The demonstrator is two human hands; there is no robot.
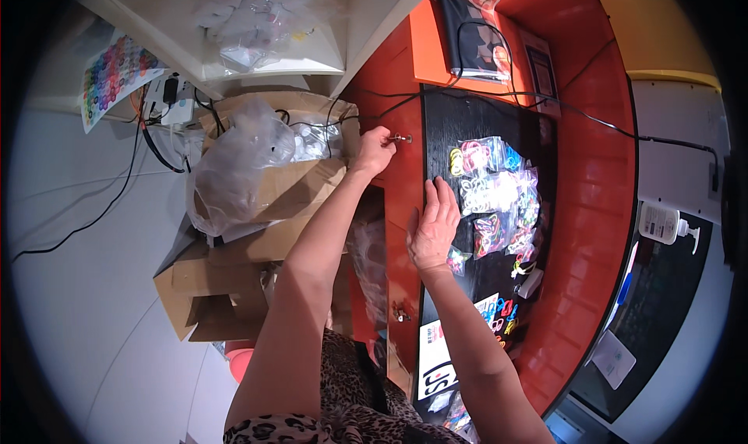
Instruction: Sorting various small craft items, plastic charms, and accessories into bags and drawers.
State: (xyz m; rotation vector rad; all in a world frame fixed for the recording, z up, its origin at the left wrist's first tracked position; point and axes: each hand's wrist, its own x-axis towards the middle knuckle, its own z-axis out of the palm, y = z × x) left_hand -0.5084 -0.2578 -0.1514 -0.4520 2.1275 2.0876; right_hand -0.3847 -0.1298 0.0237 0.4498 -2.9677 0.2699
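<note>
My left hand [374, 152] is closed in a pinch on a small metal key [400, 138] at the lock on the front of the red cabinet [403, 199]. My right hand [435, 230] lies with its fingers stretched out at the edge of the black countertop [452, 125], holding nothing. Just right of its fingertips, clear bags of coloured bands [487, 195] are spread on the black top. Lower on the cabinet front, a second lock with metal keys [400, 313] shows beside my right forearm.
Cardboard boxes [210, 288] and a clear plastic bag [241, 179] stand at the left. A black cable [592, 118] runs across the far end of the counter. A white printed sheet [432, 358] lies near me, and a white pump bottle [662, 224] is at the right.
</note>
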